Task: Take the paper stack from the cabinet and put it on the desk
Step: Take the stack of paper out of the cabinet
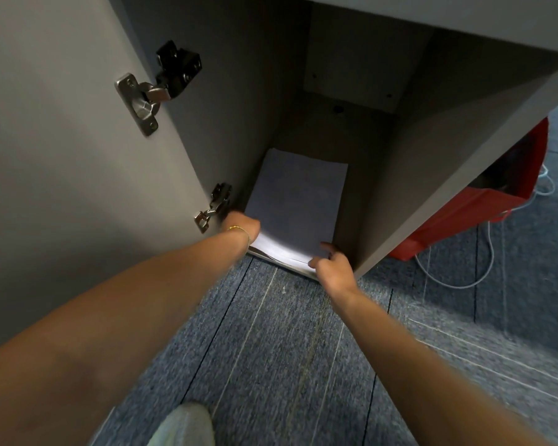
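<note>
A white paper stack (295,201) lies flat on the floor of the open grey cabinet (396,201), its near edge at the cabinet's front lip. My left hand (244,226) is at the stack's near left corner, fingers tucked under or behind the paper and mostly hidden. My right hand (330,265) grips the near right corner, thumb on top of the sheets. The near edge looks slightly lifted. The desk top itself is out of view.
The cabinet door (78,140) stands open on the left with two metal hinges (149,94). A red bag (483,201) and a white cable (483,272) lie right of the cabinet on blue carpet (271,349). My shoe (184,426) shows at the bottom.
</note>
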{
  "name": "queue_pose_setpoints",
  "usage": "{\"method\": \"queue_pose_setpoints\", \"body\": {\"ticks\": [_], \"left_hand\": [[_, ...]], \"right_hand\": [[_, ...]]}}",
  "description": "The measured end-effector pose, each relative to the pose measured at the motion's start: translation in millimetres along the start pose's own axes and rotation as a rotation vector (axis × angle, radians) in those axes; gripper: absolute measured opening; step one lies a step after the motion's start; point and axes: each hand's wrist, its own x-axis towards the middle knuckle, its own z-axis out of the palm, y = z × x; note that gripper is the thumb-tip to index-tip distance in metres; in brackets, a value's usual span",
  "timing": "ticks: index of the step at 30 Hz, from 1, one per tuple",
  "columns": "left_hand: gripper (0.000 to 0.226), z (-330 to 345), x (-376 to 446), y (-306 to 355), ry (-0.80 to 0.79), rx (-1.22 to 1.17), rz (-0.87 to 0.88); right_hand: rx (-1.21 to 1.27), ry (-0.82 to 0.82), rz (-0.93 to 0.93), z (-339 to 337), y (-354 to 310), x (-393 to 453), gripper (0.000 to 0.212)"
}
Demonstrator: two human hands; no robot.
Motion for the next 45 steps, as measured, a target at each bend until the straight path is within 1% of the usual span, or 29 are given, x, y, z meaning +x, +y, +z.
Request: {"method": "queue_pose_setpoints", "body": {"ticks": [3,6,8,9,11,12,14,16,17,18,19,20,22,24,25,26,28,30,32,35,37,39,42,43,45], "left_hand": [[0.014,-7.5,-7.3,5.9,0.011,0.009,0.05],[0.011,-21.7,-24.8,16.7,0.01,0.06,0.113],[0.007,-32.6,-38.8,21.8,0.008,0.03,0.141],[0.009,-38.1,-47.6,22.2,0.002,0.022,0.155],[0.027,-48.3,-61.3,18.3,-0.014,-0.008,0.167],[0.036,-54.6,-67.9,14.8,-0.028,-0.031,0.172],[0.04,-69.1,-80.5,5.6,-0.055,-0.042,0.163],[0.038,-84.4,-94.3,-6.3,-0.096,-0.058,0.151],[0.04,-92.5,-103.4,-11.6,-0.131,-0.078,0.148],[0.045,-99.3,-110.2,-17.8,-0.174,-0.108,0.144],[0.05,-105.6,-115.1,-24.5,-0.221,-0.131,0.131],[0.049,-110.8,-119.5,-31.2,-0.273,-0.143,0.108],[0.035,-117.3,-126.1,-41.1,-0.367,-0.196,0.033],[0.025,-119.6,-131.3,-44.6,-0.462,-0.285,-0.061],[0.022,-120.4,-133.6,-41.7,-0.499,-0.351,-0.111],[0.023,-120.5,-131.8,-37.9,-0.524,-0.415,-0.149],[0.035,-119.1,-122.1,-31.0,-0.533,-0.505,-0.195],[0.039,-115.5,-116.3,-22.3,-0.57,-0.526,-0.214],[0.033,-113.2,-118.8,-17.7,-0.58,-0.494,-0.252],[0.026,-121.3,-140.3,-15.9,-0.583,-0.499,-0.335],[0.023,-132.6,-162.7,-17.8,-0.57,-0.522,-0.376],[0.022,-146.3,-190.3,-20.3,-0.55,-0.521,-0.434],[0.037,-164.7,-230.3,-22.8,-0.485,-0.497,-0.498],[0.038,-171.4,-245.9,-20.4,-0.452,-0.498,-0.504],[0.033,-187.7,-276.6,-11.4,-0.405,-0.515,-0.473]], "right_hand": [[-0.019,0.004,0.003,-2.0,-1.9,-9.3,0.058],[0.042,0.027,0.035,-1.2,-0.8,-20.9,0.058],[0.09,0.043,0.059,2.1,-2.0,-26.6,0.059],[0.117,0.051,0.065,3.9,-2.4,-27.2,0.06],[0.18,0.065,0.085,7.2,-3.2,-21.8,0.056],[0.218,0.074,0.11,7.7,-5.6,-19.2,0.05],[0.342,0.084,0.196,5.1,-10.4,-12.7,0.038],[0.468,0.019,0.267,0.7,-17.3,-15.9,0.021],[0.521,-0.027,0.287,-0.9,-20.7,-18.7,0.014],[0.563,-0.06,0.299,-1.5,-22.4,-20.2,0.011],[0.576,-0.088,0.305,-2.3,-23.8,-23.0,0.013],[0.57,-0.117,0.307,-2.1,-24.2,-24.4,0.016],[0.522,-0.158,0.286,-1.3,-26.5,-30.0,0.017],[0.448,-0.148,0.237,-1.1,-27.8,-37.2,0.015],[0.426,-0.139,0.21,-2.7,-28.5,-40.7,0.018],[0.421,-0.137,0.184,-4.5,-27.1,-41.0,0.022],[0.419,-0.136,0.155,-8.8,-26.4,-42.7,0.029],[0.433,-0.11,0.146,-14.1,-28.7,-43.8,0.027],[0.445,-0.074,0.158,-19.7,-34.6,-49.7,0.026],[0.434,-0.053,0.184,-30.2,-50.2,-79.9,0.043],[0.4,-0.071,0.198,-34.4,-62.4,-109.8,0.048],[0.363,-0.104,0.202,-36.4,-74.6,-142.9,0.047],[0.284,-0.138,0.214,-40.8,-94.7,-192.1,0.039],[0.273,-0.147,0.219,-43.0,-101.1,-207.6,0.038],[0.273,-0.157,0.223,-49.5,-116.6,-239.7,0.04]]}}
